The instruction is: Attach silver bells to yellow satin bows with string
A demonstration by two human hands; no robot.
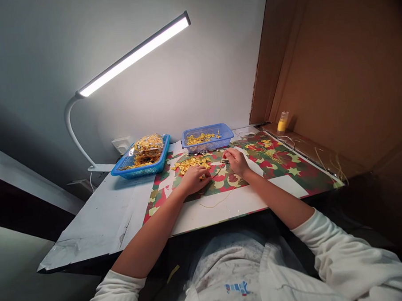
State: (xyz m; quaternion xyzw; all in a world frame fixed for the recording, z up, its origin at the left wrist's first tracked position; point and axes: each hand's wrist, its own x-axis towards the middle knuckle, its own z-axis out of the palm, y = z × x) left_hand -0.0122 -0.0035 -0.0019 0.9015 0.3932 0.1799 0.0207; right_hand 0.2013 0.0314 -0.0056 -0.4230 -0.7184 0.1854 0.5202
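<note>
My left hand [196, 179] is closed, its fingertips pinching one end of a short stretch of thin yellow cord [219, 170]. The other end of that stretch runs up to my right hand [236, 161], whose fingers are pressed together on it. A small silvery thing [225, 161] shows at the right fingertips, too small to name. Beyond my left hand lies a loose pile of yellow ribbon bows [185, 165]. A loose tail of cord [219, 203] curves over the white sheet below my hands.
A blue basket [140, 172] with yellow pieces and a clear bag stands at left, beside a lit lamp [135, 58]. Behind my hands is a purple-blue basket [207, 145] with more bows. Cord scraps [269, 152] lie right, near a yellow-filled bottle [282, 122] and cardboard [334, 73].
</note>
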